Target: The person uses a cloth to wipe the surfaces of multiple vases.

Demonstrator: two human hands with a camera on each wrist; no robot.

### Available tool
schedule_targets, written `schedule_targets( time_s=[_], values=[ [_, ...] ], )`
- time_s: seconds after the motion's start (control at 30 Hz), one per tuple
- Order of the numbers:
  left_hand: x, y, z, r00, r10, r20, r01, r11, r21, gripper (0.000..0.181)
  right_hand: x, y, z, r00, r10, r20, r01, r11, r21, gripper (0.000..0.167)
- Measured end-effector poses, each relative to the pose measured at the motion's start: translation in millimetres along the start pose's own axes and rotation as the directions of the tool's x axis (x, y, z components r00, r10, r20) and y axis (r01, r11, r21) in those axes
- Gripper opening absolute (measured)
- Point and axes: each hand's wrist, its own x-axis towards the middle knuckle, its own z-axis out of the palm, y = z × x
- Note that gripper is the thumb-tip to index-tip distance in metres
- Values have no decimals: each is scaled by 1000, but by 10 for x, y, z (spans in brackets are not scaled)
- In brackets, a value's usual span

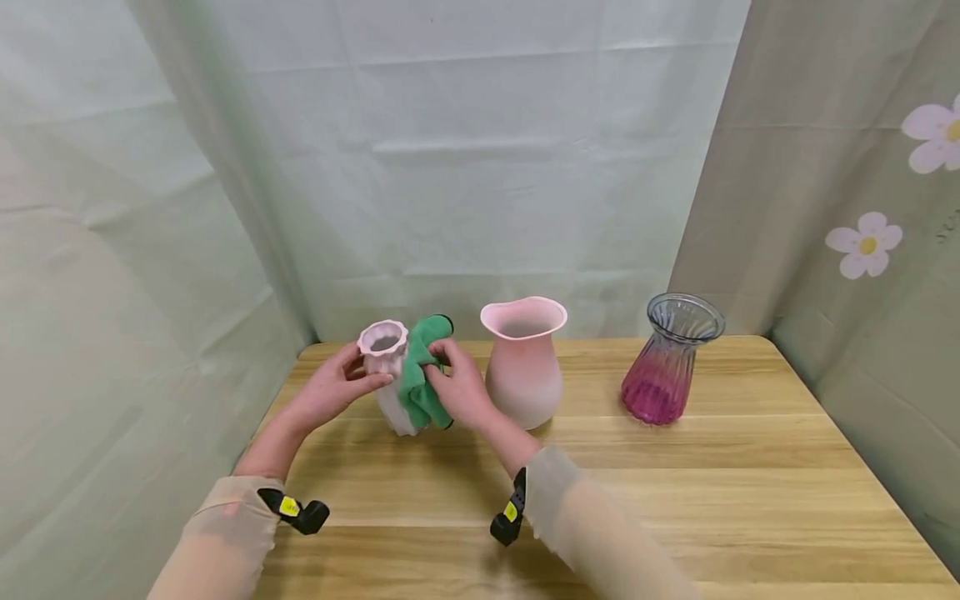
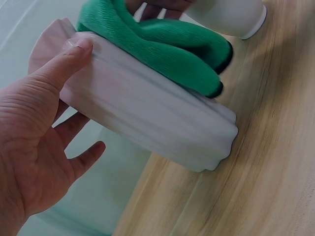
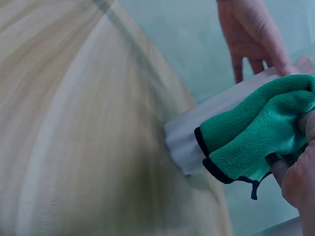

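Observation:
A pale pink vase (image 1: pixel 384 367) with a scalloped rim and ribbed sides stands at the table's left back, leaning a little. Around its neck my left hand (image 1: pixel 330 392) grips it, the thumb lying along the near side in the left wrist view. My right hand (image 1: pixel 461 387) pinches a green cloth (image 1: pixel 420 375) with dark edging and holds it against the vase's right side. In the right wrist view the folded cloth (image 3: pixel 256 128) covers part of the vase (image 3: pixel 197 123), whose scalloped base shows.
Just right of the cloth stands a wider pink-and-white vase (image 1: pixel 525 375). A ribbed glass vase (image 1: pixel 663 375), clear above and magenta below, is farther right on the wooden table (image 1: pixel 675 517). Pale curtains (image 1: pixel 480 167) hang close behind the table.

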Motion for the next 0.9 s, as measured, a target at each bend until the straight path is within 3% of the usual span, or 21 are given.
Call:
schedule_targets(
  time_s=[0.47, 0.9],
  values=[
    [-8, 9, -1, 1000, 13, 1, -13, 1000, 8, 75, -197, 465, 131, 999, 50, -7, -50, 998, -33, 11],
    [-13, 17, -3, 1000, 12, 7, -12, 1000, -3, 76, -201, 442, 108, 998, 60, -6, -60, 998, -24, 12]
  ],
)
